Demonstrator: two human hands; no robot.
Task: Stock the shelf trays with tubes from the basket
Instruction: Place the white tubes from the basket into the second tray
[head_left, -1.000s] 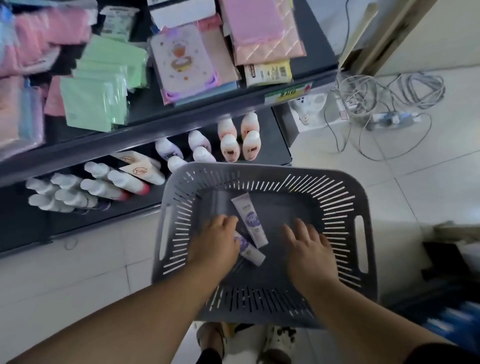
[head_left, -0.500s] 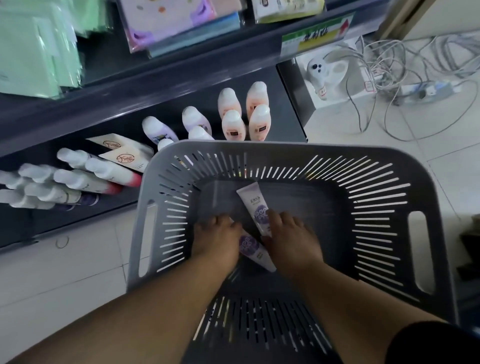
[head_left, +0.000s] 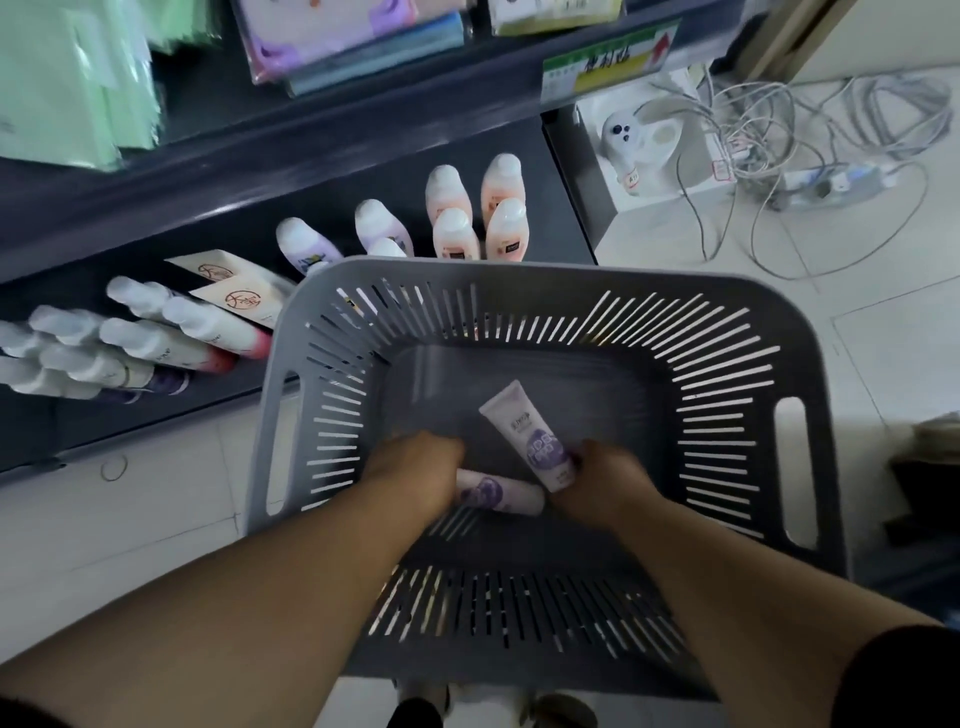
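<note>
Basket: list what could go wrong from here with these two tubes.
1. The right hand grips the tilted tube by its near end only; it may slip or swing on lifting.
2. The left hand covers one end of the flat tube, grip hidden; a loose hold could drop it back into the basket.
3. Bottles stand just behind the basket's far rim; a hasty reach might topple them.

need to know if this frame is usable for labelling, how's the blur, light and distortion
Head view: wide-angle bowing curves the basket rim and shelf edge; motion blur smears the left hand, right hand and green packets; print on the upper tube is unreadable; light is soft, bright floor glowing through the basket slots, no hard glare.
</note>
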